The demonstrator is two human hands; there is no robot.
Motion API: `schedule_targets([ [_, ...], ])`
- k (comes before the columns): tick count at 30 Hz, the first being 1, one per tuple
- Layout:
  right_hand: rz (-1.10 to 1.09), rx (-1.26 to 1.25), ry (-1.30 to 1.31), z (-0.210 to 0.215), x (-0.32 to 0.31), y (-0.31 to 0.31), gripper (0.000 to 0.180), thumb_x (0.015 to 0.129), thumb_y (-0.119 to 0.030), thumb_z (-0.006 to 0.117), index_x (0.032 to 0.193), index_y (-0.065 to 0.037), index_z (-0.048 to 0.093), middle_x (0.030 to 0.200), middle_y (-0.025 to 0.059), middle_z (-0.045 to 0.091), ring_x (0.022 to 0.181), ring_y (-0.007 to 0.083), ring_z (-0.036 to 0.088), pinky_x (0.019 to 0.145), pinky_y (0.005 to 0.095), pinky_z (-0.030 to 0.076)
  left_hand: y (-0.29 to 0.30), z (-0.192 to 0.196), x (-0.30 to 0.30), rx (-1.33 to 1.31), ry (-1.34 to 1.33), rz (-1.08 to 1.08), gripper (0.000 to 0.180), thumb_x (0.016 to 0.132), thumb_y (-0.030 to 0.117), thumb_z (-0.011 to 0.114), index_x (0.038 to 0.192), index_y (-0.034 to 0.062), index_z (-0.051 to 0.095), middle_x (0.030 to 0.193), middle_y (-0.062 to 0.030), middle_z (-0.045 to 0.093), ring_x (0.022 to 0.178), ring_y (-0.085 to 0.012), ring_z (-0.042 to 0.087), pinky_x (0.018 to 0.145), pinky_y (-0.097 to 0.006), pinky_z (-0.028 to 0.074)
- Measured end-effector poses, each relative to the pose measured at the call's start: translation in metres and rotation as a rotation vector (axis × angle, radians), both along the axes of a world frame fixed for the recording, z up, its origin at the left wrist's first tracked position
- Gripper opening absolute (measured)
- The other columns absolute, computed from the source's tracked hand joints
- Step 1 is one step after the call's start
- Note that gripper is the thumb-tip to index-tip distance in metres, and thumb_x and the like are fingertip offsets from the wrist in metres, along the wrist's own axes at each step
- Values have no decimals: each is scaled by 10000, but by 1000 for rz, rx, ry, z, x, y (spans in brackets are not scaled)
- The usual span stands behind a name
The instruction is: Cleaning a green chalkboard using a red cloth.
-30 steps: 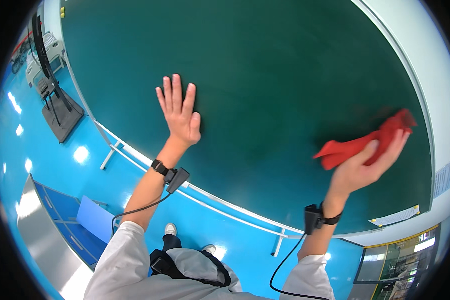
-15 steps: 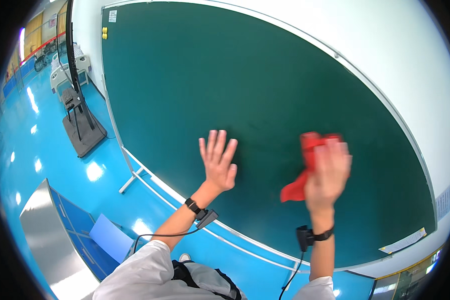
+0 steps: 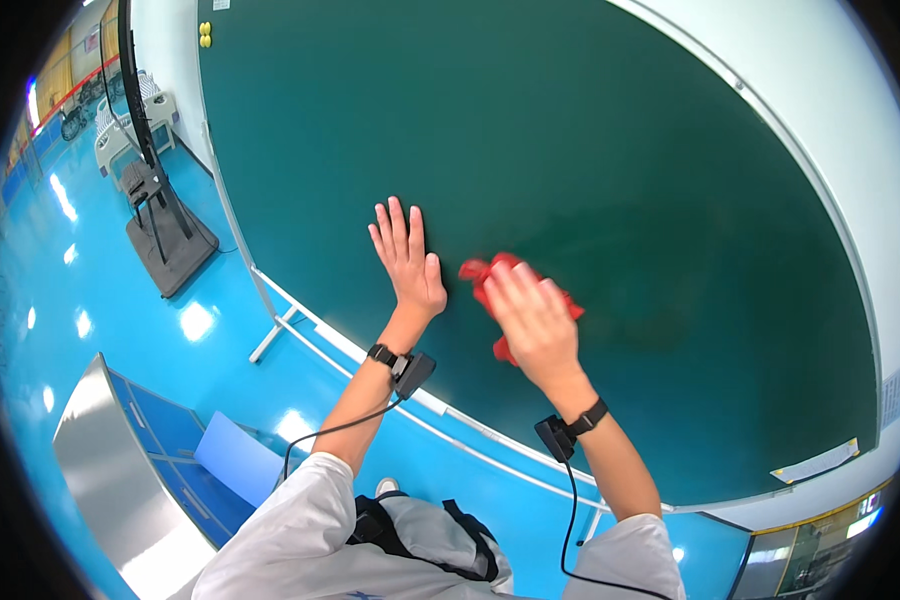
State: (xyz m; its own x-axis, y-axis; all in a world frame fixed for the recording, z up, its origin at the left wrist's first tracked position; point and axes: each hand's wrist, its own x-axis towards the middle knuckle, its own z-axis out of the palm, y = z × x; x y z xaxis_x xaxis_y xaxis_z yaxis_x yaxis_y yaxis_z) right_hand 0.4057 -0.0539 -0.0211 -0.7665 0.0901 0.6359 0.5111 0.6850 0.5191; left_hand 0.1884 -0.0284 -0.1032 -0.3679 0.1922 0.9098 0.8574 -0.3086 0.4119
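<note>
A large green chalkboard (image 3: 450, 110) in a white frame fills the middle of the view. Against its surface rests my left hand (image 3: 409, 260), flat with the fingers stretched out and holding nothing. To its right, my right hand (image 3: 533, 320) presses a crumpled red cloth (image 3: 560, 298) to the board. The cloth sticks out past the fingertips and along both sides of that hand, whose palm covers the rest of it. Faint, smeary marks show on the board to the right of the cloth. Each wrist wears a black strap with a small cabled device.
A black stand (image 3: 173, 250) stands on the blue floor at the left, with a white bed (image 3: 135, 125) behind it. Nearer are a metal-topped cabinet (image 3: 110, 470) and a blue chair (image 3: 238, 458). A paper strip (image 3: 815, 462) sits at the board's lower right edge.
My right hand has swept the red cloth leftward across the board, close to my left hand. The left hand appears slightly higher and further left, and the view has shifted a little.
</note>
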Motion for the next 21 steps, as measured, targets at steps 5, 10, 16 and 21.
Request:
schedule_targets([
  [5,59,-80,-323,-75,57,-2,407,948,-130,580,1344,-70,653,1502,73,580,1398,205,538,1193,381,385,6,8,8,-8,1,-27,653,1048,318,295,1621,5,298,1710,-235,186,1591,-433,113,1256,-585,20],
  [10,-13,-65,-165,-17,117,-17,411,893,-76,672,1301,-113,694,1419,82,644,1304,248,614,1081,417,479,10,12,4,85,-10,-14,632,1055,321,286,1616,33,336,1707,-209,225,1583,-437,140,1254,-582,20],
  [16,-71,315,570,150,175,-15,423,903,34,674,1325,2,659,1432,205,606,1354,376,558,1153,487,444,2,13,-2,14,54,-6,649,1050,297,289,1636,17,265,1727,-214,141,1598,-415,87,1258,-565,20],
  [21,-60,358,498,133,156,-15,415,956,-10,625,1368,38,614,1449,216,587,1372,388,536,1174,475,411,-29,-40,59,-149,-185,-66,672,1091,375,259,1652,13,185,1732,-229,69,1601,-423,29,1259,-550,5],
])
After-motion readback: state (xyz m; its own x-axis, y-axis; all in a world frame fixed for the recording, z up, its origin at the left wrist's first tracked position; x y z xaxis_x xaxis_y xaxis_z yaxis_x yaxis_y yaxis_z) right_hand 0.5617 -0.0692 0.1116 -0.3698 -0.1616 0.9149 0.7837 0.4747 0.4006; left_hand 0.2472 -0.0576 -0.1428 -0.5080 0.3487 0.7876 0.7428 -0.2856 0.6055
